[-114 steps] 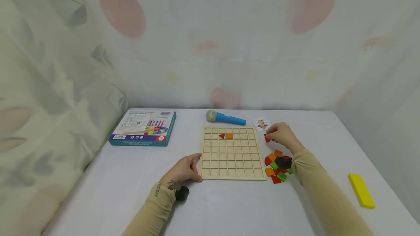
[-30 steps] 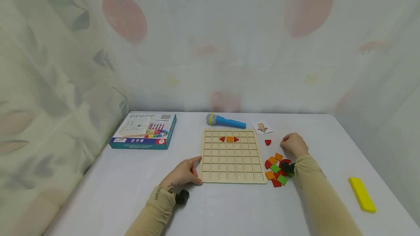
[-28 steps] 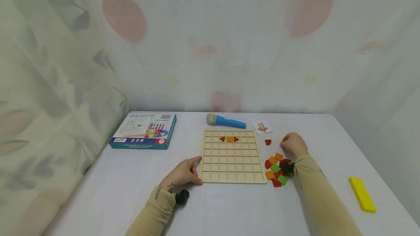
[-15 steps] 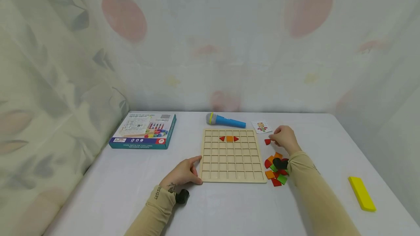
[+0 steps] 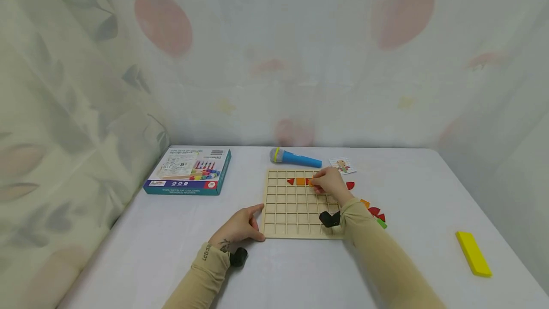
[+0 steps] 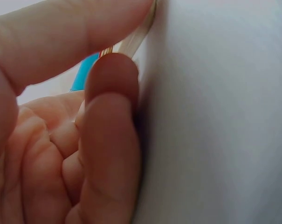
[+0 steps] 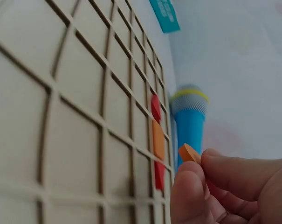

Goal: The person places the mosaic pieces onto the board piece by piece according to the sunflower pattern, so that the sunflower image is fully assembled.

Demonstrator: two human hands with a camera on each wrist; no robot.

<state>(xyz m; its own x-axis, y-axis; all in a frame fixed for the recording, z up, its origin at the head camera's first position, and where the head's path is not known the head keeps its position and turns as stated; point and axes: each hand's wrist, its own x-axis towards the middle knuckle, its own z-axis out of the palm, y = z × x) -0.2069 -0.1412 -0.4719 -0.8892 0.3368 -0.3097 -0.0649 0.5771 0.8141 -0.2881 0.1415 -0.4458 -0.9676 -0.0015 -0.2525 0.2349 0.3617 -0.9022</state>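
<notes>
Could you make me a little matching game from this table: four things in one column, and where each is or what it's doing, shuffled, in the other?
Column one:
1. left hand
2. right hand
3. toy microphone
4. yellow block

Column two:
A. lying beyond the far edge of the grid board
B. at the grid board's left edge
C. near the right edge of the table
D. pinching an orange piece

Pairs: 1-B, 2-D, 3-A, 4-C.

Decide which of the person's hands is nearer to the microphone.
Right. The right hand is over the board, just below and right of the microphone in the head view; the left hand is at the board's left edge, farther off.
</notes>
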